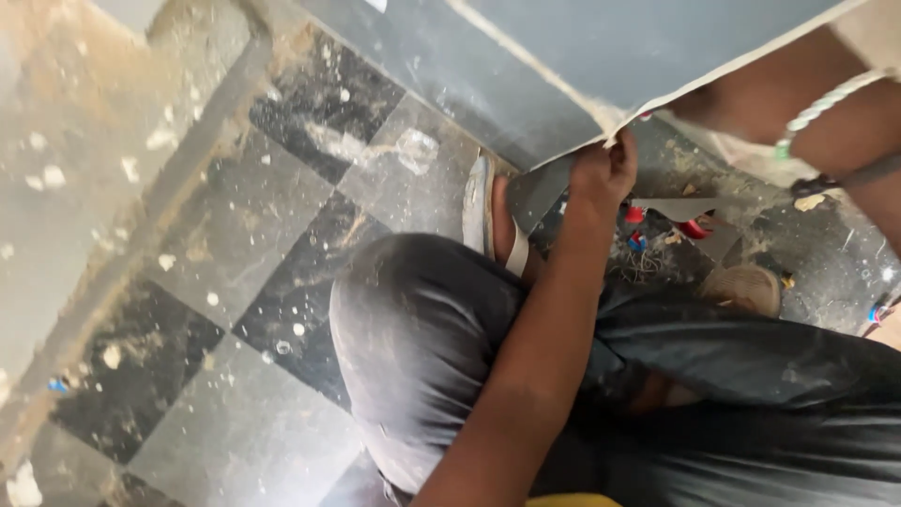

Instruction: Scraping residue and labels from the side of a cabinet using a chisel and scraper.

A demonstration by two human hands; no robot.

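A bent knee in dark trousers (422,338) is closest, with one arm reaching over it.

The left hand (601,174) has its fingers (621,150) curled shut on the edge of a big grey tile (563,56), which sits tilted just above the sandal (481,211). The right hand cannot be seen; only a wrist with a cord band (826,103) shows beside the tile. The tile could slip and land on the foot, because only a small pinch holds its edge. Broken bits (676,211) lie on the dusty floor (188,282) under the tile.
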